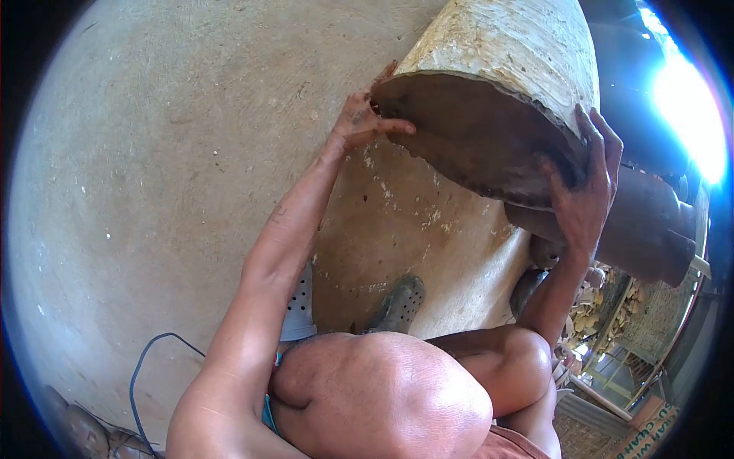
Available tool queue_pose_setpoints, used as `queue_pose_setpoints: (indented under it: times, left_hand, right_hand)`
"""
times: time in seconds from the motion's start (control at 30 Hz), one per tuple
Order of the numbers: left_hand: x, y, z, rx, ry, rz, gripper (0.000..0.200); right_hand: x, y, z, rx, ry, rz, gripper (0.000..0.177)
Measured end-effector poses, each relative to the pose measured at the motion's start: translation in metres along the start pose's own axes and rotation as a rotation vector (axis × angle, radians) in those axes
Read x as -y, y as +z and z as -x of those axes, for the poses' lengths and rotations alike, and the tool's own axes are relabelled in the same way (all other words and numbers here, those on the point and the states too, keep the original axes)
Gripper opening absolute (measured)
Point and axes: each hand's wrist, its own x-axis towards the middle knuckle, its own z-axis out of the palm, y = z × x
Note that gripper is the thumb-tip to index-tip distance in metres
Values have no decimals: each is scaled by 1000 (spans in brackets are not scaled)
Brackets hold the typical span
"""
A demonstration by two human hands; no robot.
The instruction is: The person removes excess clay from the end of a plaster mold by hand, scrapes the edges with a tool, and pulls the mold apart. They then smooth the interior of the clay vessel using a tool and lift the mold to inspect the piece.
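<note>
Head view: the left hand [359,122] and right hand [587,180] grasp opposite sides of a large, pale, rough-walled, clay-like cylinder [501,46] with a dark brown mouth [474,130], tilted beyond the knees [413,375], where even pressure should best prevent buckling.

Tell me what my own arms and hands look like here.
Your left arm and right arm show no sleeves. Your left hand and right hand wear no gloves; I see no watch. A small dark marking sits on the left forearm.
</note>
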Motion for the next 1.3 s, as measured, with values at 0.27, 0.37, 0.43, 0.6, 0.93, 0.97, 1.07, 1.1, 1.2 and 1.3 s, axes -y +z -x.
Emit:
queue_pose_setpoints:
  times: [0.27,0.37,0.43,0.6,0.93,0.97,1.07,1.1,1.2,1.3]
  left_hand:
    - [12,-5,-6,-37,-112,20,40]
    - [12,-5,-8,-14,-135,-7,41]
    - [2,-9,-8,37,-169,-1,39]
    - [-3,-20,-18,108,-92,-18,83]
    - [-2,-27,-24,-21,223,-351,101]
    - [-1,-30,-26,-24,235,-352,101]
    - [8,-30,-28,73,261,-282,121]
    - [11,-28,-25,86,242,-488,107]
    - [7,-24,-20,121,120,-829,90]
    - [8,-18,-22,183,58,-976,99]
  right_hand:
    - [-4,4,2,-26,-32,-45,78]
    - [-5,0,1,-23,-54,46,78]
    - [-7,0,2,-11,-37,18,77]
    - [-4,1,2,-9,-7,-28,77]
    - [-8,4,1,-28,-14,-84,75]
    - [-6,3,1,-38,-21,-82,75]
    - [-6,0,4,-25,27,-72,75]
    - [-8,0,4,-38,-18,-21,75]
    - [-9,1,1,-44,-68,40,76]
    - [-8,-3,3,-30,-50,-6,77]
